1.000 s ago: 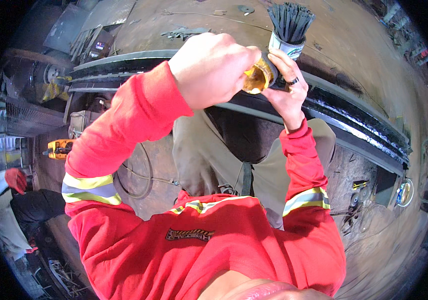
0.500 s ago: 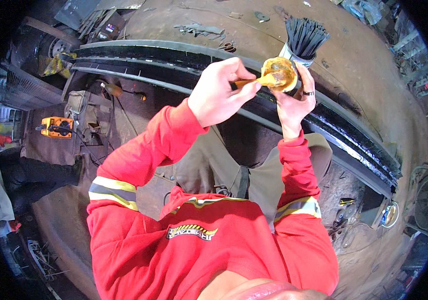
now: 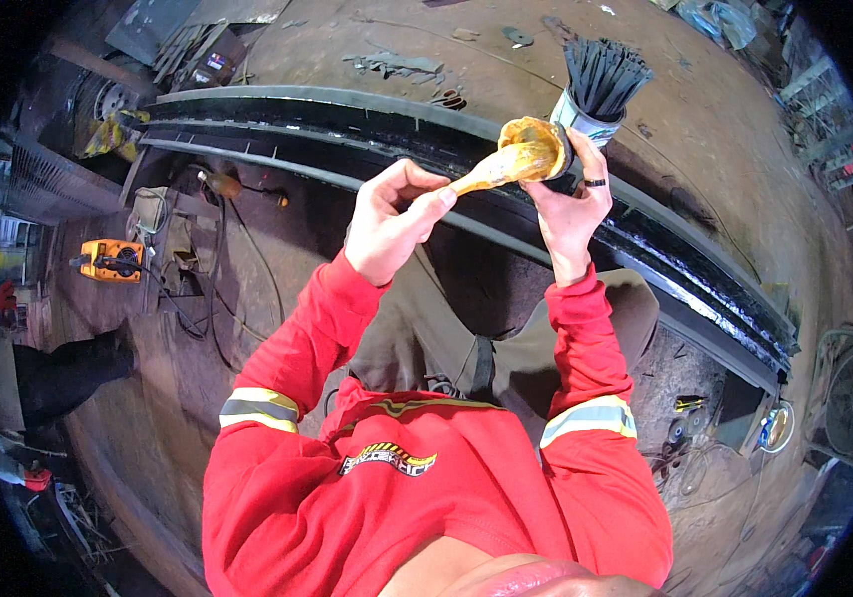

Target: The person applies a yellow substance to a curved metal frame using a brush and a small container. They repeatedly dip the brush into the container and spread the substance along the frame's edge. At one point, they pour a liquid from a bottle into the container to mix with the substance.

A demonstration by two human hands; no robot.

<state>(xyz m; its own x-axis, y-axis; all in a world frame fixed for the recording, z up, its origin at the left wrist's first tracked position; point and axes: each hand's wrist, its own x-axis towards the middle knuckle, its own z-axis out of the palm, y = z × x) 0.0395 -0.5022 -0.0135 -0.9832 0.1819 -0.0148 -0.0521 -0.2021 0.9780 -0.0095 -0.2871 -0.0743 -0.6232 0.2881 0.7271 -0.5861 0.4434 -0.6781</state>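
- Above the dark steel beam [image 3: 277, 111], I am holding two yellow, stained items between both hands; where they meet, I am not making out whether they are joined.
- With the left hand [image 3: 392, 221], I am pinching the narrow end of the tapering yellow piece [image 3: 491, 171]; thumb and index finger are pressing together on it.
- The tapering yellow piece is widening toward the right and is lying against the round yellow piece [image 3: 531, 131].
- With the right hand [image 3: 574, 214], I am gripping the round yellow piece by its dark outer side; the fingers are curving around it, partly open to its width. A black ring [image 3: 596, 183] is circling one finger.
- Just beyond the right hand, a pail [image 3: 586, 121] is standing on the floor [image 3: 417, 38], holding upright dark strips [image 3: 606, 80].
- At far left, an orange machine [image 3: 113, 261] is sitting well apart from the hands.
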